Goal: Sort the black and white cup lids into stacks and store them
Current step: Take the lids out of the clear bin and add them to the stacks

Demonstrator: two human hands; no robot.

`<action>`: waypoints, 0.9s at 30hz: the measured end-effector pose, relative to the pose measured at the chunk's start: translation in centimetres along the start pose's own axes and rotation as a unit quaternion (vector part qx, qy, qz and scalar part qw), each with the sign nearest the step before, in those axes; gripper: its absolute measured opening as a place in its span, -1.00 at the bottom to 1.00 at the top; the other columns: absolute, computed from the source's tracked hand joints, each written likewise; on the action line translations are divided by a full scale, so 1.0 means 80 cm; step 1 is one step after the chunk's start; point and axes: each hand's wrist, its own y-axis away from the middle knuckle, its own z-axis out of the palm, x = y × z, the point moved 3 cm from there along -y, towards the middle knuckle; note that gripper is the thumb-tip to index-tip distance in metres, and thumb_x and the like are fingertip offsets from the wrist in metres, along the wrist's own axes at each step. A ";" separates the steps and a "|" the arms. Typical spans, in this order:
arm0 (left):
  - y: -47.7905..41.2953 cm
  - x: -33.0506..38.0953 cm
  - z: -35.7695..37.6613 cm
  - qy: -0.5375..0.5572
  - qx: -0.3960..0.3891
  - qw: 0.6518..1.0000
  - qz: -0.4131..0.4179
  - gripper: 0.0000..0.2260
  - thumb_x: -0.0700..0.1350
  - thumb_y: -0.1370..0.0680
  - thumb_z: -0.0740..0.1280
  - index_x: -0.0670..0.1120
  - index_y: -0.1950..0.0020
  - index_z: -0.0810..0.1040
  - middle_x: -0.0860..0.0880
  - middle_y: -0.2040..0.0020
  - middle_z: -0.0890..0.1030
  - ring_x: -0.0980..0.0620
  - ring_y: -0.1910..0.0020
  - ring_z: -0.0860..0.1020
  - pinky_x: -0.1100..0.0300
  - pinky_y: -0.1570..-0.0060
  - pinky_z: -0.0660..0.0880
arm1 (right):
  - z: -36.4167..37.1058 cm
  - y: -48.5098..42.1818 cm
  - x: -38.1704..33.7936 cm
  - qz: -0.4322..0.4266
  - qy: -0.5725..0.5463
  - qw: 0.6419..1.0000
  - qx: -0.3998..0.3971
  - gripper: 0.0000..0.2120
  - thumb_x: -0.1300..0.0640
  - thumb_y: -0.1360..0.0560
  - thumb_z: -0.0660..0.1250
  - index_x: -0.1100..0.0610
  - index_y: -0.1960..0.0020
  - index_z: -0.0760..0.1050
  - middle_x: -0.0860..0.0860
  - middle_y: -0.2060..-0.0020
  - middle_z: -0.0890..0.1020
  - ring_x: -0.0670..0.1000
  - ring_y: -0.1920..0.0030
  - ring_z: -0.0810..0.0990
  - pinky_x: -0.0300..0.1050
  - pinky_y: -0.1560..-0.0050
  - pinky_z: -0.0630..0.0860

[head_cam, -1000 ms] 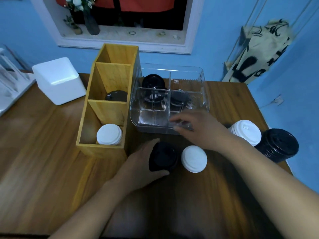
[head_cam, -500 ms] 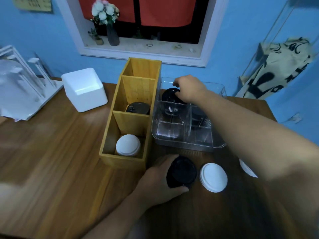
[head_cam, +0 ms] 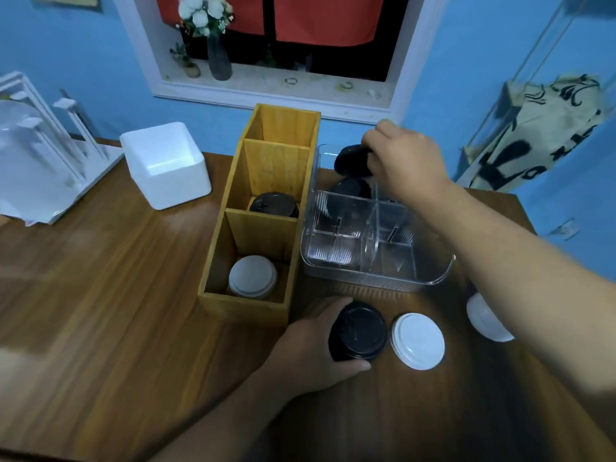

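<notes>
My left hand (head_cam: 306, 351) grips a stack of black lids (head_cam: 358, 331) standing on the wooden table (head_cam: 100, 311) in front of the wooden organizer (head_cam: 230, 258). My right hand (head_cam: 403, 161) pinches a black lid (head_cam: 350, 160), tilted, above the far left compartment of the clear plastic bin (head_cam: 433, 278). More black lids (head_cam: 350, 191) lie in that compartment below it. The organizer holds white lids (head_cam: 251, 276) in its near section and black lids (head_cam: 273, 205) in the middle one. A white lid (head_cam: 416, 340) lies beside the black stack, and another white stack (head_cam: 486, 321) shows under my right forearm.
A white foam box (head_cam: 166, 163) stands at the back left beside a white rack (head_cam: 36, 155). The blue wall and a window sill with a flower vase (head_cam: 216, 58) lie behind the table. A patterned cloth (head_cam: 533, 135) hangs at the right.
My right hand reached from the bin's front edge to its far left compartment and lifted a black lid out. My left hand stayed on the black stack. The camera tilted up.
</notes>
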 end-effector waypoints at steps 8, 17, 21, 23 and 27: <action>-0.002 -0.003 0.001 0.002 -0.001 1.000 0.004 -0.09 0.38 -0.33 0.50 0.16 -0.57 0.21 0.20 -0.51 0.33 0.24 -0.46 0.29 0.24 -0.44 0.33 | -0.082 0.180 0.002 0.113 -0.073 0.973 0.186 -0.87 0.23 -0.55 0.36 0.22 -0.08 0.60 0.12 0.10 0.60 0.13 0.21 0.60 -0.07 0.31 0.49; -0.002 -0.001 -0.001 0.010 0.007 1.000 -0.003 -0.11 0.24 -0.32 0.60 0.11 -0.55 0.28 0.13 -0.47 0.39 0.18 -0.42 0.35 0.24 -0.40 0.33 | -0.054 0.422 -0.085 0.093 -0.182 0.975 0.088 -0.90 0.26 -0.50 0.45 0.17 -0.02 0.64 0.06 0.11 0.67 0.03 0.19 0.67 -0.09 0.29 0.58; 0.000 -0.001 0.001 0.008 0.006 1.000 -0.002 -0.12 0.22 -0.34 0.60 0.08 -0.56 0.28 0.11 -0.47 0.40 0.18 -0.41 0.35 0.32 -0.34 0.28 | -0.041 0.458 -0.097 0.073 -0.168 0.983 0.035 -0.94 0.28 -0.51 0.43 0.17 0.04 0.62 0.05 0.03 0.64 0.04 0.11 0.65 -0.06 0.27 0.59; 0.000 0.000 0.001 0.006 0.009 1.000 -0.001 -0.13 0.21 -0.34 0.60 0.06 -0.55 0.29 0.09 -0.47 0.40 0.17 -0.41 0.35 0.33 -0.33 0.27 | -0.039 0.466 -0.101 0.064 -0.159 0.985 0.000 -0.92 0.29 -0.51 0.41 0.17 0.03 0.64 0.04 0.00 0.64 0.05 0.08 0.63 -0.04 0.27 0.58; 0.002 0.002 0.002 0.003 0.012 1.000 0.006 -0.13 0.19 -0.34 0.61 0.02 -0.55 0.32 0.07 -0.46 0.42 0.16 -0.41 0.36 0.34 -0.34 0.27 | -0.045 0.471 -0.099 0.068 -0.189 0.978 -0.052 -0.82 0.33 -0.49 0.36 0.15 -0.03 0.65 0.03 -0.08 0.63 0.06 -0.03 0.61 0.00 0.18 0.59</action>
